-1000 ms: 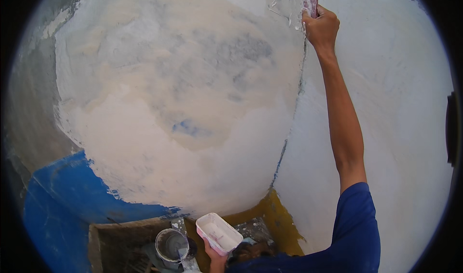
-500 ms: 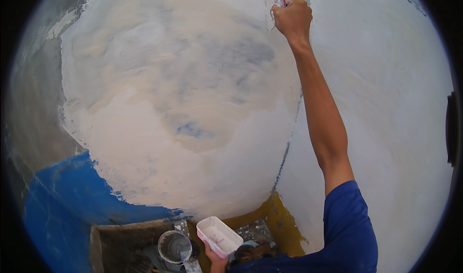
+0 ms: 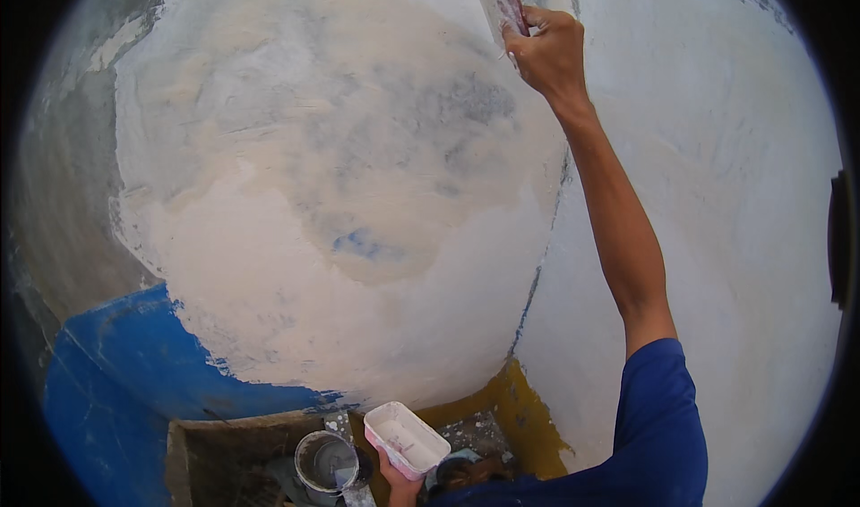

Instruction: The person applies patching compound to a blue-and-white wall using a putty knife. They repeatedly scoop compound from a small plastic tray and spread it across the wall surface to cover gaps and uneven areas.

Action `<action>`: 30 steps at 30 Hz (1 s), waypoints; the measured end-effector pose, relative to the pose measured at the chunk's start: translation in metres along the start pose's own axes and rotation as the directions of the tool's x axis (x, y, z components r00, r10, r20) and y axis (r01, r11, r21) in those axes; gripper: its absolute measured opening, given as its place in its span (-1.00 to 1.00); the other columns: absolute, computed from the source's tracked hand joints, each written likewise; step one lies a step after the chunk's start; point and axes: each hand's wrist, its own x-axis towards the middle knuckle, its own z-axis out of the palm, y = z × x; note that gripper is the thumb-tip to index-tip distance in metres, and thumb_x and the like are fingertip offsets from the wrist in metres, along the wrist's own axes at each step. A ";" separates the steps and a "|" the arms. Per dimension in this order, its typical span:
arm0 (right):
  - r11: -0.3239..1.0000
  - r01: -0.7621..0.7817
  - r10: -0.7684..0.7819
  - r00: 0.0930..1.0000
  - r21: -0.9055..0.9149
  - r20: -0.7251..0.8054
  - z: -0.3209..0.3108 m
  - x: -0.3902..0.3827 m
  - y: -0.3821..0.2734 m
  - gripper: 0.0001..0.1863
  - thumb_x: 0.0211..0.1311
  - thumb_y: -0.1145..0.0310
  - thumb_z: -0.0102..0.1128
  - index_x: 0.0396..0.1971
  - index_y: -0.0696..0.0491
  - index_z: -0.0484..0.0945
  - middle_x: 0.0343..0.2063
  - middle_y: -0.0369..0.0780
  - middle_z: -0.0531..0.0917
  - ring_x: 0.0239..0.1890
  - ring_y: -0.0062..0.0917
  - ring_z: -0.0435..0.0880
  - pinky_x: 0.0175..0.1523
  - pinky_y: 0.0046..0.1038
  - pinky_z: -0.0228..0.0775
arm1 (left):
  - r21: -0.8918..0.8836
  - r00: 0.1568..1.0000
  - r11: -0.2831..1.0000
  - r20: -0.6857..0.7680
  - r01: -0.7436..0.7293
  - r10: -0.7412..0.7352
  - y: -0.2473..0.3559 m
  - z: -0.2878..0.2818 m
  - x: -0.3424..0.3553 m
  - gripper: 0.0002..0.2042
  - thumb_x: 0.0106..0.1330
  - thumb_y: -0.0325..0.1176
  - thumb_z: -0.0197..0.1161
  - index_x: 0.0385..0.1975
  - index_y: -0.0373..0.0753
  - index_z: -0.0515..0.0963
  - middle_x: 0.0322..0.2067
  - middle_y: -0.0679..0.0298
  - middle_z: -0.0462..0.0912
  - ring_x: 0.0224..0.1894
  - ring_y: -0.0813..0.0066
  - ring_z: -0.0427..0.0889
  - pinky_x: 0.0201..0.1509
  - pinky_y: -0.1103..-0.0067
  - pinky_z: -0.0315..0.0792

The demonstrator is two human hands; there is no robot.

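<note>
My right arm reaches far up the wall. Its hand (image 3: 554,52) is closed on a wide, flat putty knife (image 3: 509,7) with a reddish grip, smeared with white. The blade is near the patchy putty-coated wall (image 3: 358,167), just left of the inner corner; whether it touches is unclear. Low in the view, my left hand (image 3: 399,483) grips a rectangular white and pink tub (image 3: 387,450) from below and the side. White putty lies in the tub, with some pinkish marks on its surface. Most of the left forearm is out of view.
A round bucket (image 3: 300,468) with grey residue stands left of the tub. Around it is a rough brown-edged basin or box (image 3: 179,462). Blue paint (image 3: 107,382) covers the lower left wall, and a mustard-yellow band (image 3: 528,417) runs low by the corner. A whitish wall (image 3: 717,193) rises at right.
My right hand has shifted slightly right and down, and the putty knife has tilted, its top leaning left. The left hand and the tub have hardly moved.
</note>
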 end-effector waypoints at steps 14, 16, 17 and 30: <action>0.819 0.305 -0.380 0.923 -0.486 -0.061 -0.003 0.063 0.086 -0.69 0.14 0.41 0.27 -0.12 -0.18 0.77 -0.42 -0.23 0.72 -0.33 -0.33 0.70 -0.23 -0.34 0.54 | 0.000 1.000 1.000 -0.006 0.011 -0.011 -0.003 -0.028 -0.010 -0.27 0.41 0.28 -0.09 0.45 -0.04 0.15 0.37 0.16 0.31 0.36 -0.07 0.33 0.40 -0.08 0.22; 0.834 0.267 -0.304 0.953 -0.482 0.001 -0.006 0.010 0.073 -0.67 0.12 0.46 0.30 -0.12 -0.19 0.77 -0.40 -0.25 0.73 -0.34 -0.39 0.68 -0.25 -0.41 0.54 | 0.049 0.999 0.999 -0.029 -0.011 0.013 -0.001 -0.018 -0.013 -0.26 0.40 0.29 -0.09 0.45 -0.05 0.15 0.37 0.17 0.32 0.35 -0.07 0.34 0.39 -0.08 0.23; 0.845 0.287 -0.316 0.949 -0.451 0.012 -0.007 -0.007 0.070 -0.67 0.09 0.47 0.31 -0.12 -0.16 0.78 -0.38 -0.25 0.74 -0.35 -0.40 0.68 -0.26 -0.40 0.54 | 0.046 1.000 0.999 -0.026 -0.009 0.010 -0.002 -0.020 -0.011 -0.26 0.40 0.29 -0.09 0.45 -0.05 0.15 0.37 0.17 0.32 0.35 -0.07 0.34 0.39 -0.08 0.23; 0.852 0.306 -0.363 0.930 -0.425 -0.059 0.035 -0.065 0.043 -0.66 -0.11 0.52 0.29 -0.24 -0.04 0.76 -0.38 -0.29 0.75 -0.32 -0.43 0.64 -0.42 -0.37 0.52 | 0.046 0.999 0.998 0.003 -0.047 0.047 0.011 0.001 0.000 -0.26 0.42 0.30 -0.11 0.44 -0.08 0.14 0.32 0.12 0.37 0.32 -0.05 0.39 0.34 -0.10 0.29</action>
